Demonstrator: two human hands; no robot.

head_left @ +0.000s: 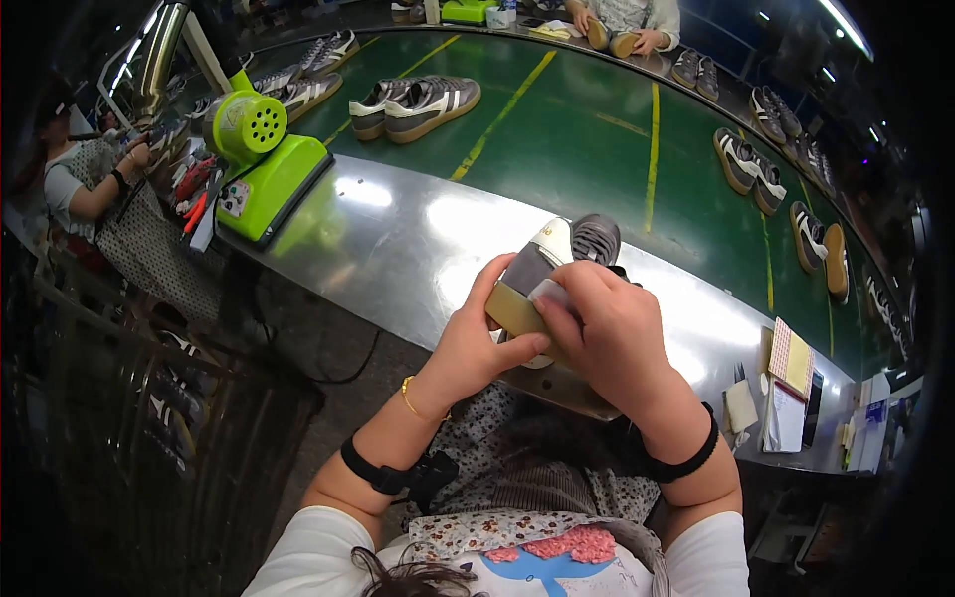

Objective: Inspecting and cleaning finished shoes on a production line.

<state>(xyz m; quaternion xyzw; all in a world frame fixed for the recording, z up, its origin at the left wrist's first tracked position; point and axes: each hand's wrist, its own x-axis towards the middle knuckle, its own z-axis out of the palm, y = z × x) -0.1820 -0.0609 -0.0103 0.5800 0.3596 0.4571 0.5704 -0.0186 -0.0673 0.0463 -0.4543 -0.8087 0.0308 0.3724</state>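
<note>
Left hand [476,343] grips the grey shoe [557,261]; right hand [607,328] curls closed over its side

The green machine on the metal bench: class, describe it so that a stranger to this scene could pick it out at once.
Start at the long shiny metal bench that runs beside the green conveyor belt. At its far left end stands the lime-green machine, with a slanted boxy base and a round drum head pierced with holes. Nothing else nearby shares that bright colour; the shoes around it are grey and white.
</note>
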